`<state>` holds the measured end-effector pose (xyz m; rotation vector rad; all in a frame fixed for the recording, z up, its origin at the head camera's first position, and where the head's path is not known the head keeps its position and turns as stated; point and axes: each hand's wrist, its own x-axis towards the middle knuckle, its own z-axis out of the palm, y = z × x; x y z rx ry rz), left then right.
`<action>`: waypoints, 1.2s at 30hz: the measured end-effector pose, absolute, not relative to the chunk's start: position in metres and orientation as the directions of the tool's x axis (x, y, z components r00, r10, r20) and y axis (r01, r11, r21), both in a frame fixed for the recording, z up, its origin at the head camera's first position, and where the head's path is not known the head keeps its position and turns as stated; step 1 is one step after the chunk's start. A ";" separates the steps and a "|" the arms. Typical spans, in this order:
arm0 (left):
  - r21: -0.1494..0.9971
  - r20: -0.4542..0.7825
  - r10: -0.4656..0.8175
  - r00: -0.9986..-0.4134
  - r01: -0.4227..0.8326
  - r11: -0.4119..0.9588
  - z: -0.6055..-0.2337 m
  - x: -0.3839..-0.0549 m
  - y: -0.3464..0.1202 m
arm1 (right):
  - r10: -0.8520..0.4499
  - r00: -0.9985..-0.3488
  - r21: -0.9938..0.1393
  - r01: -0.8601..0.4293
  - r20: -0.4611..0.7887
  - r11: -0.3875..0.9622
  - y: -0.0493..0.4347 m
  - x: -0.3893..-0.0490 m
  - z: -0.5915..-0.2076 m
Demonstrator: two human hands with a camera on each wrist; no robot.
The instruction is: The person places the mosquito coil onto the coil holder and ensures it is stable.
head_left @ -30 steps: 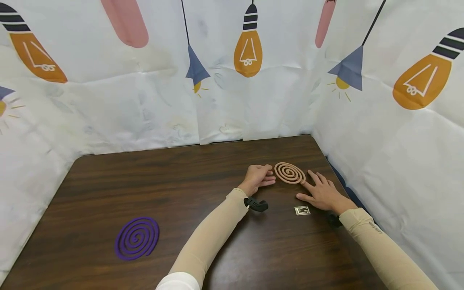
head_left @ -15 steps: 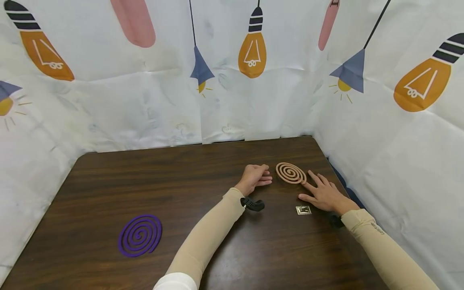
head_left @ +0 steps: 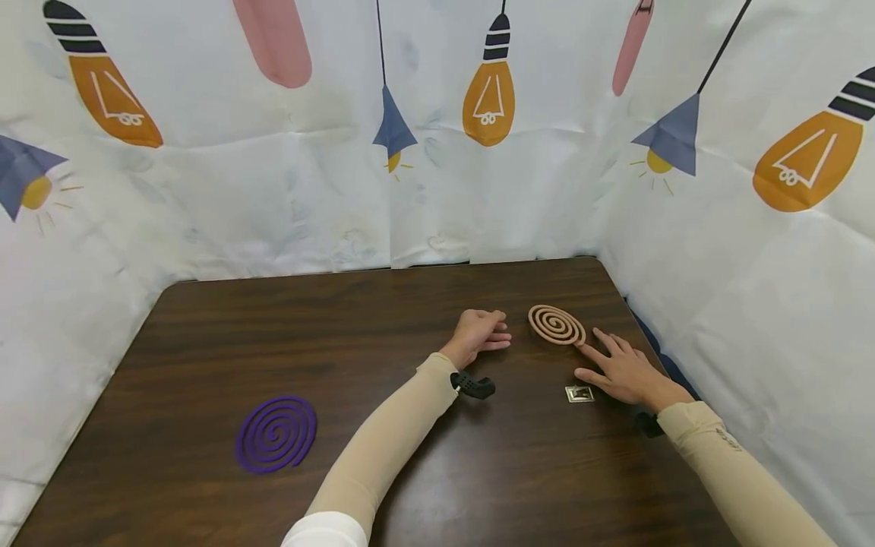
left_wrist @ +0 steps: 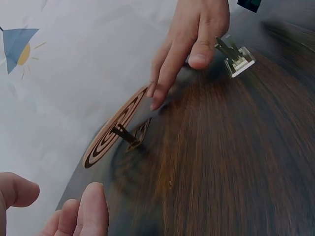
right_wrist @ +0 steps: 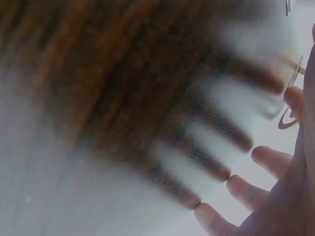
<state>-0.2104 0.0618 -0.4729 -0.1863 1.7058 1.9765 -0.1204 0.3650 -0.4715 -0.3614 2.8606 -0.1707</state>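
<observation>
A tan mosquito coil [head_left: 557, 325] lies towards the table's far right corner. In the left wrist view it is propped on a small metal stand [left_wrist: 135, 142], raised off the tabletop. My right hand [head_left: 629, 376] is spread beside the coil, its index fingertip right at the coil's near edge. The right wrist view shows its fingertips [right_wrist: 266, 156] down at the tabletop. To the coil's left hovers my left hand [head_left: 478, 334], holding nothing, fingers loosely bent and thumb apart. A second metal coil stand [head_left: 579, 394] sits close to my right thumb.
A purple mosquito coil [head_left: 276, 434] lies flat at the left on the dark wooden table [head_left: 383, 327]. White curtains [head_left: 328, 197] printed with lamps and bulbs hang behind the table and along its sides.
My left hand has drawn back slightly leftwards from the tan coil, widening the gap. My right hand stays beside the coil. The head view has turned a little left.
</observation>
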 end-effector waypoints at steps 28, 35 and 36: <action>0.929 -0.367 0.334 -0.868 -0.356 0.098 -0.451 -0.202 0.013 | -0.306 -0.941 -0.181 -0.279 -0.147 0.943 0.375 -0.102 -0.468; 0.938 -0.347 0.340 -0.874 -0.319 0.138 -0.445 -0.197 -0.003 | -0.351 -0.931 -0.180 -0.331 -0.096 0.926 0.376 -0.094 -0.468; 0.939 -0.343 0.340 -0.876 -0.313 0.140 -0.444 -0.196 -0.006 | -0.357 -0.930 -0.181 -0.337 -0.089 0.924 0.375 -0.093 -0.468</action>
